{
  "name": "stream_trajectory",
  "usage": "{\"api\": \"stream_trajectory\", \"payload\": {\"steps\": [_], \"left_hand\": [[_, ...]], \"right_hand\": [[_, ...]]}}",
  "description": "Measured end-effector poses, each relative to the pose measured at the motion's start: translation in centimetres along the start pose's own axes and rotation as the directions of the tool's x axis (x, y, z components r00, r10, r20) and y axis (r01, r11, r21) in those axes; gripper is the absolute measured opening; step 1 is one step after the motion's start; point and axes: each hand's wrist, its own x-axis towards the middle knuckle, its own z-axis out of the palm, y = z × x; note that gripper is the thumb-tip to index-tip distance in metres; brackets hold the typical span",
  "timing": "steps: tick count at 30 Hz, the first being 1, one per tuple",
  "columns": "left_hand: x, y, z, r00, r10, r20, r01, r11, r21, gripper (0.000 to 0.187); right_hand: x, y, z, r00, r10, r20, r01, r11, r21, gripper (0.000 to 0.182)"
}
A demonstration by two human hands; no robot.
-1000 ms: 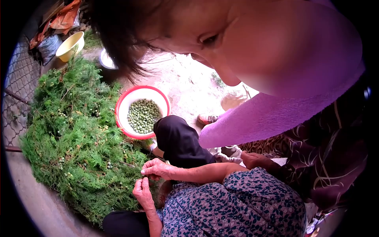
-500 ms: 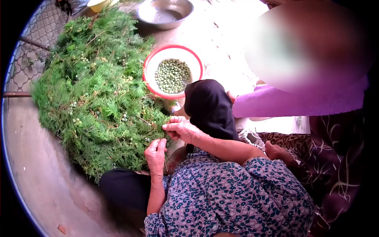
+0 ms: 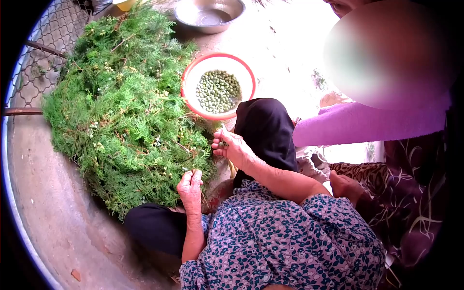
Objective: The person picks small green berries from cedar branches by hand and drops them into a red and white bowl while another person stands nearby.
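A large heap of feathery green conifer branches (image 3: 125, 116) with pale cones lies before me on the left. My left hand (image 3: 190, 188) is at its near edge, thumb and fingers pinched together; what is between them is too small to make out. My right hand (image 3: 236, 147) is curled over small green cones (image 3: 223, 144), beside the heap and near my raised knee. Just beyond it stands a white basin with a red rim (image 3: 182, 87), holding many small round green cones (image 3: 217, 92).
A metal bowl (image 3: 210, 17) sits farther back, with part of a yellow container (image 3: 124, 5) to its left. Concrete floor (image 3: 53, 212) curves along my left, below a metal mesh (image 3: 48, 63). Close on my right sits another person in a purple garment (image 3: 372, 125).
My right hand has drawn away from the branches and from my left hand, moving right and slightly forward, and green cones now show in its fingers. The left hand stays nearly in place.
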Motion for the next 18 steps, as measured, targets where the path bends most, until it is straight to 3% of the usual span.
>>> {"api": "stream_trajectory", "payload": {"steps": [3, 13, 18], "left_hand": [[0.1, 0.0, -0.1, 1.0, -0.001, 0.005, 0.001, 1.0, 0.029, 0.016], [0.0, -0.2, -0.1, 1.0, 0.0, 0.009, 0.0, 0.999, 0.038, 0.016], [-0.1, -0.3, -0.2, 1.0, 0.006, 0.025, -0.007, 0.999, 0.052, 0.016]], "right_hand": [[0.1, 0.0, -0.2, 0.999, -0.033, -0.032, 0.036, 0.996, 0.083, 0.032], [0.5, 0.5, -0.8, 0.998, -0.012, -0.056, 0.013, 1.0, 0.019, 0.032], [1.6, -0.1, -0.9, 0.995, -0.06, -0.076, 0.066, 0.995, 0.08, 0.036]]}}
